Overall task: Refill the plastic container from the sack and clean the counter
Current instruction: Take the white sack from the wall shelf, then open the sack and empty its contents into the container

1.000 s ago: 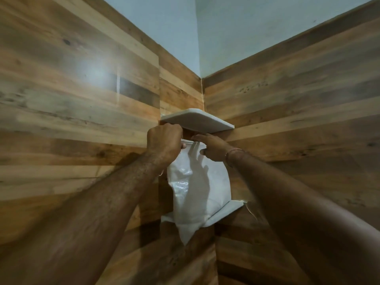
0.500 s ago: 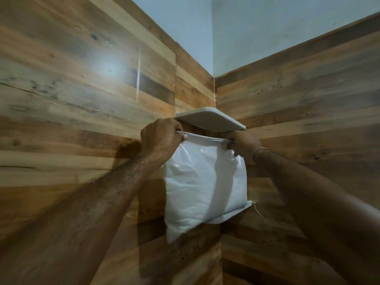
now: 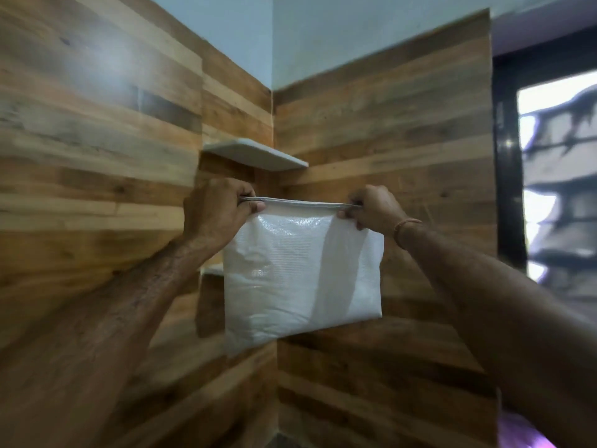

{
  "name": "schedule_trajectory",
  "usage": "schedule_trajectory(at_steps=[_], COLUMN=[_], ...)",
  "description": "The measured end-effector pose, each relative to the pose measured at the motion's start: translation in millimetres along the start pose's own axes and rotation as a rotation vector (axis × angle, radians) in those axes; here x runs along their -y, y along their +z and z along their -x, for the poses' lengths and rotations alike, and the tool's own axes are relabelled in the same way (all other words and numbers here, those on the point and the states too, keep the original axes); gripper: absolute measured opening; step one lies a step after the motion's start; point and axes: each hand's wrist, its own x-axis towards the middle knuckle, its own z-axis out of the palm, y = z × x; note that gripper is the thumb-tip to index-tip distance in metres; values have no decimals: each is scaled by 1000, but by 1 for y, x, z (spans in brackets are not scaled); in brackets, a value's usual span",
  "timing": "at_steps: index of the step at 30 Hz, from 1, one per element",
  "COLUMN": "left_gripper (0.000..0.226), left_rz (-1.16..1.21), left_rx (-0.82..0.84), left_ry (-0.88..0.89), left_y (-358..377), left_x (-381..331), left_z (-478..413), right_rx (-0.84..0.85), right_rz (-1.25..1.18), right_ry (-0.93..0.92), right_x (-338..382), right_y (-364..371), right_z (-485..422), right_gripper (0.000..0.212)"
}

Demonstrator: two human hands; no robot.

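Note:
A white woven sack (image 3: 300, 273) hangs in the air in front of the wall corner, its lower part bulging. My left hand (image 3: 216, 215) grips the sack's top left corner. My right hand (image 3: 371, 208) grips the top right corner, so the top edge is stretched flat between them. The sack hides most of the lower corner shelf (image 3: 213, 270), of which only a sliver shows at its left. No plastic container and no counter are in view.
Wood-panelled walls meet in a corner behind the sack. An upper white corner shelf (image 3: 255, 155) juts out above my hands. A dark-framed window (image 3: 555, 176) is at the right. Something pink (image 3: 520, 431) shows at the bottom right.
The sack has come off the lower shelf, out from under the upper one, toward me and to the right. My hands have spread its top edge wide. The view has swung right.

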Motion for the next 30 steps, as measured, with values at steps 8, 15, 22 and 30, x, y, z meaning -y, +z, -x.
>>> schedule_trajectory(at_steps=[8, 15, 22, 30], left_gripper=[19, 34, 29, 25], left_rz=[138, 319, 203, 192], left_rx=[365, 628, 775, 913], left_ry=[-52, -72, -107, -127], left_y=[-27, -40, -49, -50], left_x=[-131, -183, -225, -257], left_z=[198, 364, 492, 563], right_rx=[303, 549, 619, 690], right_rz=[-126, -199, -163, 47], right_ry=[172, 332, 426, 440], right_x=[-99, -152, -181, -196], right_y=[-26, -13, -7, -6], right_z=[217, 388, 517, 591], right_gripper=[35, 26, 28, 14])
